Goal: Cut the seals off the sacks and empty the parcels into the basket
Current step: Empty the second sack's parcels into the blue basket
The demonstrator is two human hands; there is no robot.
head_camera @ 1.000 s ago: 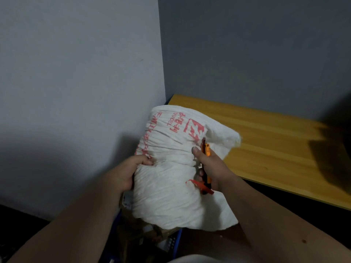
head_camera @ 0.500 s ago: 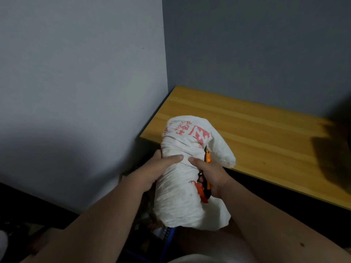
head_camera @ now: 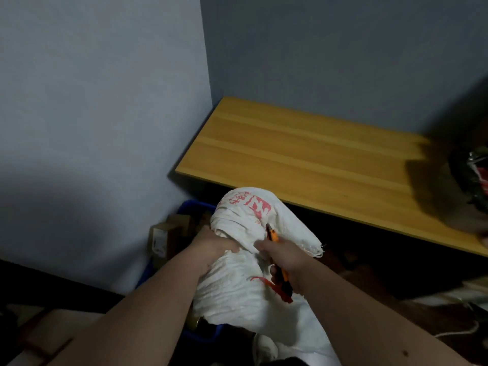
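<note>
A white woven sack [head_camera: 243,283] with red printing is bunched up over a blue basket [head_camera: 194,207] that stands against the wall. My left hand [head_camera: 215,248] grips the sack's gathered cloth on its left side. My right hand [head_camera: 284,261] holds an orange and black utility knife [head_camera: 277,257] and also pinches the sack's cloth. A red seal strip [head_camera: 274,286] hangs at the knife's lower end. Brown cardboard parcels [head_camera: 169,235] lie in the basket, partly hidden by the sack.
A wooden table [head_camera: 303,154] fills the corner to the right of the basket. A dark bag [head_camera: 472,180] sits at its right end. Cardboard [head_camera: 39,336] lies on the floor at lower left. A white cord [head_camera: 454,332] lies on the floor at right.
The sack has dropped lower and is now below the table's edge, over the basket. Both hands went down with it, and the blue basket and parcels have come into view.
</note>
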